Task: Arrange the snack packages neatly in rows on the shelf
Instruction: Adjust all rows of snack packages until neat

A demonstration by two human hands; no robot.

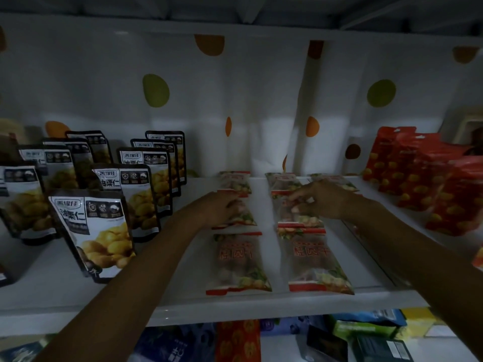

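My left hand [222, 207], at centre frame, lies on the left edge of the left middle packet [243, 218], which is flat on the white shelf [235, 305]. The view is too dim and blurred for me to tell whether my fingers curl round it or only press on it. My right hand [322, 199], just right of centre, pinches the upper end of the right middle packet [300, 215], thumb and fingertips closed on the wrapper. Two front packets [237, 262] lie flat lower in the frame, one in line with each hand, near the shelf's front lip. Chestnut pouches [91, 231] stand upright at the left, and red packs [418, 176] lean at the right
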